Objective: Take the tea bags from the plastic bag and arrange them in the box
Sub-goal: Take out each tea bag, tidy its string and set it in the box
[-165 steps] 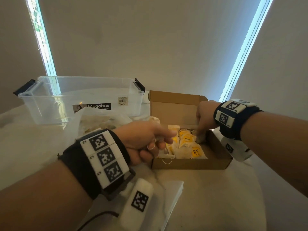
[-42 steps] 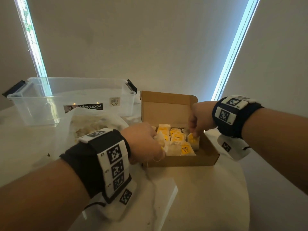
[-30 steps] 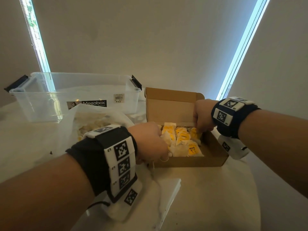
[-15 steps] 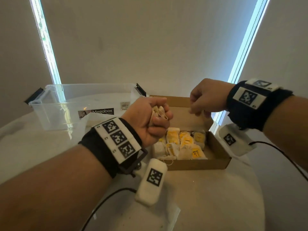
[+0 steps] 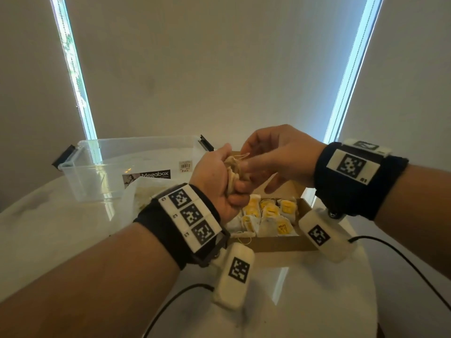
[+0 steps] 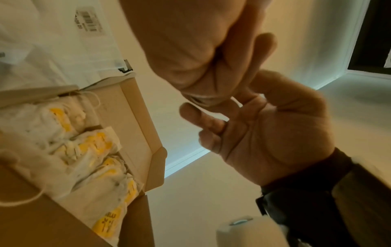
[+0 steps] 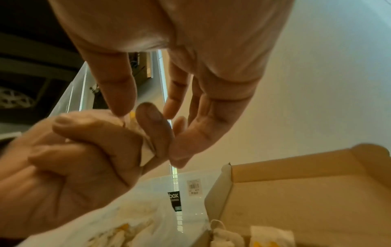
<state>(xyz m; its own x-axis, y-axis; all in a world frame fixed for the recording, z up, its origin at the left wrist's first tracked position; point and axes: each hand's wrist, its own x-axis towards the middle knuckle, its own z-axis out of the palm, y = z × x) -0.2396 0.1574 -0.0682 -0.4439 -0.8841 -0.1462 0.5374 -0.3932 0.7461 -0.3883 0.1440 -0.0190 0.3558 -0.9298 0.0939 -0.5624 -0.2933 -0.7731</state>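
My left hand (image 5: 231, 181) is raised above the cardboard box (image 5: 280, 245) and grips a small bunch of tea bags (image 5: 233, 167) in its fist. My right hand (image 5: 245, 158) meets it from the right, thumb and forefinger pinching one tea bag of the bunch by its string. A white corner of a held bag (image 7: 147, 152) sticks out of the left fist. Several tea bags with yellow tags (image 5: 268, 215) lie in rows inside the box. The plastic bag (image 5: 139, 198) with more tea bags lies left of the box, behind my left wrist.
A clear lidless storage bin (image 5: 117, 167) stands at the back left of the round white table (image 5: 317, 289). The box's lid flap (image 7: 317, 183) stands upright at the back. Black cables (image 5: 402, 259) trail from the wrist cameras over the table's near side.
Both hands have lifted out of the box. The left hand rose with a bunch of tea bags, and the right hand came across to it and took hold of one.
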